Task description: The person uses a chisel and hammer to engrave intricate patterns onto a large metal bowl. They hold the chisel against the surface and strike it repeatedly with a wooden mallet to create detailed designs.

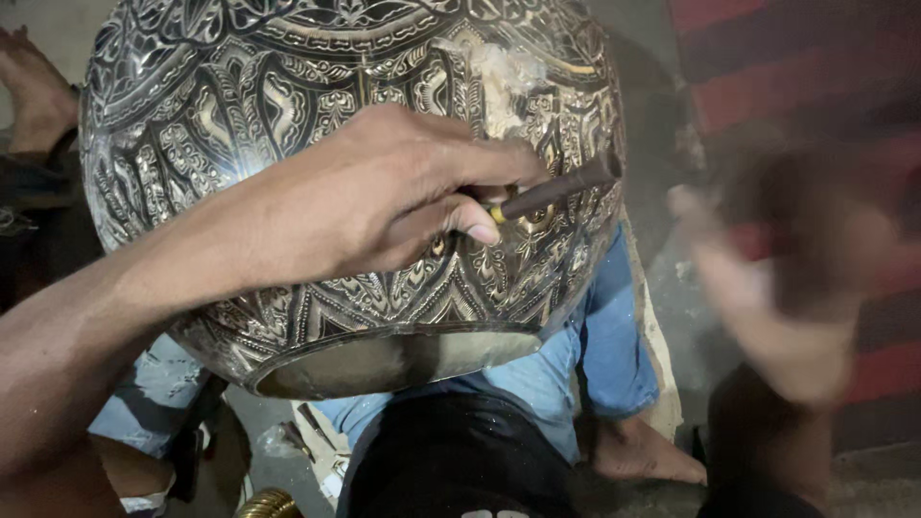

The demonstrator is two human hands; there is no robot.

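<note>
The left hand (384,197) lies across the front of a large round metal vessel (288,115), whose whole surface is covered with engraved leaf and flower patterns. The fingers (451,216) of this hand are pressed together and pinch a thin dark chisel (561,187). The thumb lies on top of the tool and the curled fingers are under it. The chisel goes out from the fingertips to the right, and its far end touches the vessel wall near the right edge. A small yellow part of the tool shows just beside the fingertips.

The right hand (777,297) is well apart from the vessel, to the right of the chisel. It is strongly blurred, so I cannot tell if its fingers are spread or closed, or if they hold something.

Below the left fingers is the smooth rim (403,360) of the vessel, which opens toward the camera. Under the rim there are blue jeans (604,345) and a bare foot (648,451) on the floor. Another bare foot (34,91) shows at the top left, behind the vessel.
</note>
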